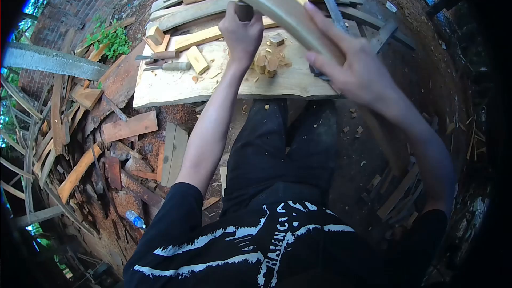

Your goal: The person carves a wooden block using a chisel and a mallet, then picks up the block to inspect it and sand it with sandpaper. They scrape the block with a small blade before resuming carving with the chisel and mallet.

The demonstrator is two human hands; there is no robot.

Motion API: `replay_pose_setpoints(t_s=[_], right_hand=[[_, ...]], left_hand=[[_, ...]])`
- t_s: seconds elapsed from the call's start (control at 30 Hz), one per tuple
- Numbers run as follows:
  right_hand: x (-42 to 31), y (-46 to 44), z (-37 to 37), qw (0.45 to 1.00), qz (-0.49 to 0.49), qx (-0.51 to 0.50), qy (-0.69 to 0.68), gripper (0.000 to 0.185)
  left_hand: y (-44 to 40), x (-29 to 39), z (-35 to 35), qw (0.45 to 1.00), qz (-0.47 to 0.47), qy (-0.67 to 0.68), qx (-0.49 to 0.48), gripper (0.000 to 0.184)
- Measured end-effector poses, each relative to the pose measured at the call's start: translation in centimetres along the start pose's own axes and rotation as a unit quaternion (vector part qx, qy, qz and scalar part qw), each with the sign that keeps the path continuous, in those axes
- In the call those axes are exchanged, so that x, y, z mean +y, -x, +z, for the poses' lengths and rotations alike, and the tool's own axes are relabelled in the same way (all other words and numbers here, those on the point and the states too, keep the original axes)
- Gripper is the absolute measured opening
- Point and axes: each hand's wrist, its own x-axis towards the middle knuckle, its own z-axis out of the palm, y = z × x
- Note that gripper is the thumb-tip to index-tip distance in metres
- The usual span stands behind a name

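Right hand (354,64) is hovering over the bench's right side, and it's clamping a long stick (282,13), thumb on one side, fingers on the other, all a little blurred. That arm is bending at the elbow and angling inward, and the stick is slanting up and across, its far end passing above the other hand. Left hand (241,36) is making a tight fist around a dark handle (245,13), its arm reaching almost straight forward over the bench (160,88). Stick and handle are lining up very close; whether they're touching, I cannot tell!

Just right of the fist, carved wood pieces (266,65) are sitting among chips, with a small block (277,40) resting just beyond. Over on the left, two handled tools (176,66) are lying side by side, a pale block (197,60) resting near them. Farther back, long boards (197,12) are stretching across. Down on the ground to the left, a plastic bottle (135,218) is lying among wood scraps (129,127); what it's holding, I cannot make out from here.
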Motion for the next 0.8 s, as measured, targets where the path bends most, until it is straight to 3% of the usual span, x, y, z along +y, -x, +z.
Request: replay_pose_setpoints(t_s=[0.07, 0.13, 0.17, 0.23, 0.27, 0.3, 0.37, 0.4, 0.47, 0.6, 0.63, 0.7, 0.73, 0.77, 0.8], right_hand=[[-0.7, -0.8, -2.5, 0.999, 0.037, -0.024, -0.005, 0.061], [-0.4, -1.3, -3.7, 0.966, -0.155, 0.205, -0.021, 0.056], [-0.6, -0.7, -3.6, 0.967, -0.15, 0.207, -0.02, 0.056], [-1.9, 0.4, -3.2, 0.979, 0.068, 0.177, -0.07, 0.051], [-0.9, 0.4, -0.2, 0.969, -0.112, 0.197, -0.101, 0.054], [-1.7, 0.3, 2.1, 0.983, -0.074, 0.148, -0.083, 0.044], [-1.8, 1.4, 0.1, 0.999, 0.016, -0.03, 0.006, 0.061], [-2.2, 1.1, -1.4, 0.999, 0.016, -0.03, 0.008, 0.061], [-2.4, 1.0, -3.3, 0.971, -0.15, 0.184, -0.01, 0.06], [-1.1, 1.6, -2.7, 0.96, -0.127, 0.238, -0.074, 0.061], [-0.7, 1.5, -1.4, 0.959, -0.129, 0.24, -0.075, 0.061], [-0.5, 0.8, 0.9, 0.997, -0.052, 0.014, 0.052, 0.058], [-0.5, 0.5, -0.3, 0.999, -0.016, -0.009, 0.031, 0.053], [-0.4, -0.2, -1.2, 0.999, -0.015, -0.01, 0.033, 0.053], [-0.2, -1.1, -1.9, 0.985, -0.112, 0.126, 0.016, 0.052]], left_hand=[[0.2, -0.2, 0.0, 1.0, 0.025, -0.002, 0.013, 0.02], [0.5, 0.1, -0.3, 1.0, 0.009, -0.001, 0.008, 0.018], [0.5, 0.3, -0.2, 1.0, 0.0, 0.003, 0.01, 0.017], [0.6, 0.3, -0.5, 1.0, -0.002, 0.001, -0.001, 0.017], [0.5, 0.2, -0.2, 1.0, 0.009, 0.012, 0.007, 0.018], [0.2, 0.1, -0.2, 0.999, 0.019, 0.022, 0.016, 0.021], [0.1, -0.3, -0.1, 0.999, 0.024, 0.018, 0.012, 0.021], [0.3, -0.6, -0.1, 1.0, 0.022, 0.012, 0.005, 0.022], [0.4, -0.1, 0.0, 1.0, 0.005, 0.002, 0.003, 0.018], [0.5, 0.0, -0.2, 1.0, -0.006, -0.016, 0.001, 0.019], [0.6, -0.2, -0.3, 1.0, 0.001, -0.016, 0.004, 0.019], [0.7, -0.4, -0.2, 1.0, 0.012, -0.001, 0.003, 0.019], [0.7, -0.6, -0.3, 1.0, 0.016, 0.01, 0.0, 0.02], [0.8, -1.0, 0.0, 1.0, 0.015, 0.01, 0.001, 0.02], [0.7, -0.9, 0.2, 1.0, 0.011, -0.008, 0.007, 0.02]])
